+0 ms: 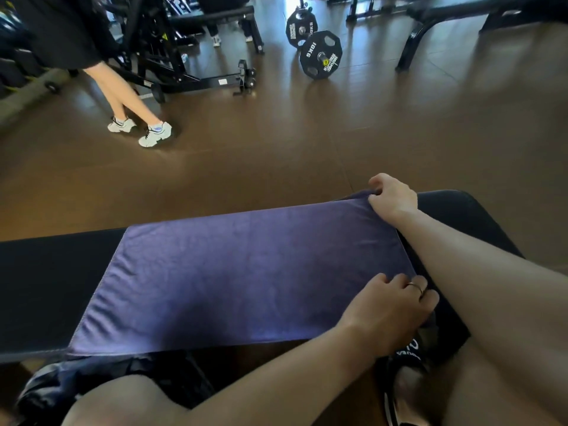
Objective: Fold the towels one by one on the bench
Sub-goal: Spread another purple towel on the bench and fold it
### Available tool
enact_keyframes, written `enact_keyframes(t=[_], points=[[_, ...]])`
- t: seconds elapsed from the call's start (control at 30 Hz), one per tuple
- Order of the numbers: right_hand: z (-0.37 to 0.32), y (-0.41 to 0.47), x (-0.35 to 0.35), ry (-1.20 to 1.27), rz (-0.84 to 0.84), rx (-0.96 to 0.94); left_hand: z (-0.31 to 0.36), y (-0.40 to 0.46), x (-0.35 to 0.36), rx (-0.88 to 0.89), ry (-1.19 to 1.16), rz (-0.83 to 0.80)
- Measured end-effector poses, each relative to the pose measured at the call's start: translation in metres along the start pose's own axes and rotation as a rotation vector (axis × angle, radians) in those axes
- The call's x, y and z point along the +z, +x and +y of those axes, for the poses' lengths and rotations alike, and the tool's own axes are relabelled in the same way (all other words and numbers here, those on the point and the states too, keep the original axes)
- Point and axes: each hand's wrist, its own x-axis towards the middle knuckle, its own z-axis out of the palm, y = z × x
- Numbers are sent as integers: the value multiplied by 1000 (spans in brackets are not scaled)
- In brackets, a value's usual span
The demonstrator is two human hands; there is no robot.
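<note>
A purple towel (239,272) lies spread flat across the black padded bench (46,290). At the towel's far right corner, my right hand (392,195) pinches the cloth. My left hand (393,305), with a ring on one finger, grips the near right corner at the bench's front edge. The towel's left edge lies free on the bench. Both my forearms reach in from the lower right and hide part of the bench's right end.
A dark bundle of fabric (61,382) hangs below the bench's front edge at lower left. A person in white sneakers (155,135) walks on the brown floor at upper left. A barbell with 10 kg plates (319,53) and black gym machines (184,56) stand farther back.
</note>
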Motion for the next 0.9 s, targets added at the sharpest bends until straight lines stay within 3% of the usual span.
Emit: enact_keyframes(t=[0.23,0.33,0.47,0.63,0.77,0.9], points=[[-7,3,-3,228,42,32,10,1,0,-24,65,96],[-13,4,-5,296,38,18,3,-10,-17,-131,-172,176],[-31,5,-10,407,33,3,-23,-52,-44,-402,-546,295],[-83,4,-11,749,15,17,-63,-129,-67,-719,-1030,355],[-140,-8,4,1137,-163,26,-85,-192,-80,-859,-1151,425],[-204,-22,32,1101,-280,-51,-105,-250,-89,-1015,-1240,479]])
